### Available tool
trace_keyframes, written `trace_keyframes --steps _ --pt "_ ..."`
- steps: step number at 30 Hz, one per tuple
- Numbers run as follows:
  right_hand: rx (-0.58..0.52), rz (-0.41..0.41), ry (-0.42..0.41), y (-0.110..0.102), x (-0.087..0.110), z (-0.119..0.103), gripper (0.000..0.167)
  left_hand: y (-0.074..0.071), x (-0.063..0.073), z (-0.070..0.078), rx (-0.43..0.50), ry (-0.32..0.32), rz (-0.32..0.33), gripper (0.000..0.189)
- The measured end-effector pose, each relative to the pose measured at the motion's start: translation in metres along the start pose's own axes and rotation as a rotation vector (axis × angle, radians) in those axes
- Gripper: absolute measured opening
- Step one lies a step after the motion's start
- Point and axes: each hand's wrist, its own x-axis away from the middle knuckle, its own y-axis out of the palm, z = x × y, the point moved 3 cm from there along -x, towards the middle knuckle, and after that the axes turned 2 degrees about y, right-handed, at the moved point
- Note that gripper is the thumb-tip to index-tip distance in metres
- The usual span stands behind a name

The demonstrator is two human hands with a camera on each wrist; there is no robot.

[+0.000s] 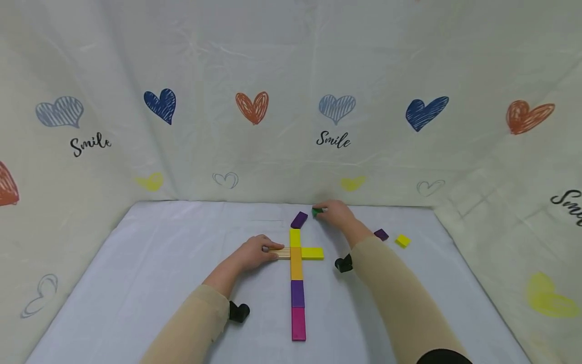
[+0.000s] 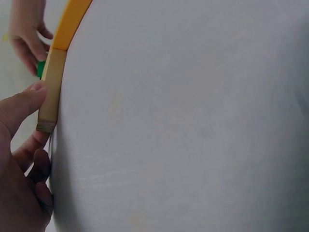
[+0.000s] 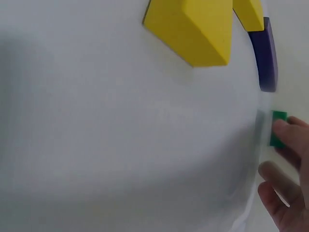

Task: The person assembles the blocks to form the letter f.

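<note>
Toy blocks form a cross on the white-covered table. My left hand (image 1: 254,253) pinches the plain wooden block (image 1: 284,254), the cross's left arm, between thumb and fingers. That block's end touches the orange block (image 1: 296,264) in the middle. A yellow block (image 1: 312,254) makes the right arm, and a smaller yellow block (image 1: 295,236) sits above the orange one. Below it run a purple block (image 1: 297,293) and a pink block (image 1: 298,324). At the top, a dark purple block (image 1: 299,220) lies tilted. Just right of it, my right hand (image 1: 336,214) pinches a small green block (image 3: 278,141).
Beyond my right forearm lie a loose dark purple block (image 1: 381,234) and a yellow block (image 1: 402,241). A pale curtain (image 1: 291,162) printed with hearts rises behind the table's far edge. Black devices (image 1: 239,312) are worn at both wrists.
</note>
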Motion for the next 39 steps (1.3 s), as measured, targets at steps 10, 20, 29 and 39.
trace_keyframes --steps 10,20,29,39 --pt "0.110 0.004 -0.017 0.005 -0.005 -0.011 0.036 0.003 -0.004 -0.001 0.001 0.007 -0.004 0.030" --pt "0.089 -0.005 0.023 0.010 -0.006 -0.011 0.036 0.003 -0.005 -0.001 -0.012 -0.001 -0.003 0.030" --pt "0.071 -0.009 0.023 0.013 -0.005 -0.013 0.037 0.002 -0.004 -0.004 -0.007 -0.025 0.000 0.030" --pt "0.026 -0.006 0.030 0.014 -0.004 -0.013 0.038 0.002 -0.004 -0.006 0.004 -0.015 0.007 0.030"
